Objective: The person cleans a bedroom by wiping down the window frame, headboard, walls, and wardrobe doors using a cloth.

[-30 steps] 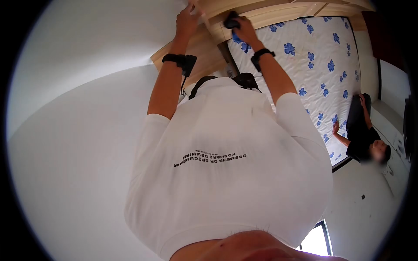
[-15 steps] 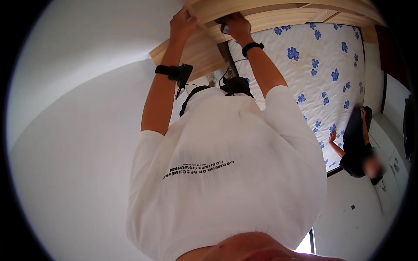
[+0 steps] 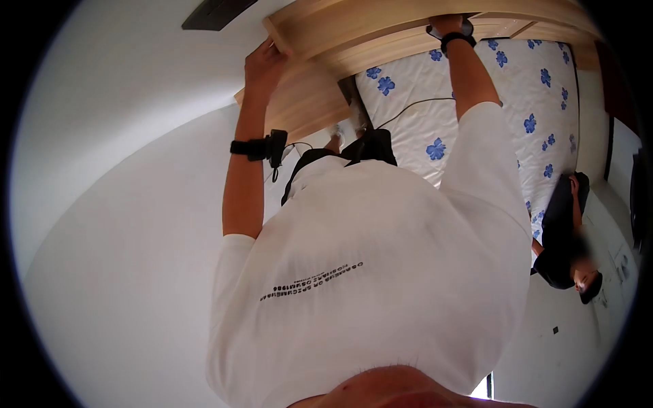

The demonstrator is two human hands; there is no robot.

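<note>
At the upper left, my left hand (image 3: 264, 68) is closed at the end of a long pale wooden board (image 3: 354, 28), its fingertips against the board's end. My right hand (image 3: 447, 26) is farther right, beside the same woodwork, closed round a dark grey object (image 3: 466, 28) that is mostly hidden by the hand and the wood. Black straps with small devices sit on both wrists. Below the board, a thin dark cable (image 3: 415, 105) crosses a white mattress with blue flowers (image 3: 469, 122) and passes behind my right forearm.
A wooden panel (image 3: 306, 95) stands below my left hand, beside the white wall. At the right, a person in dark clothes (image 3: 559, 211) is beside the mattress, near white cabinets (image 3: 615, 255). A dark flat object (image 3: 216, 12) shows at the top left.
My right hand has moved right along the woodwork with the dark object. My left hand has shifted left and slightly down. The board's end and the dark flat object have come into view.
</note>
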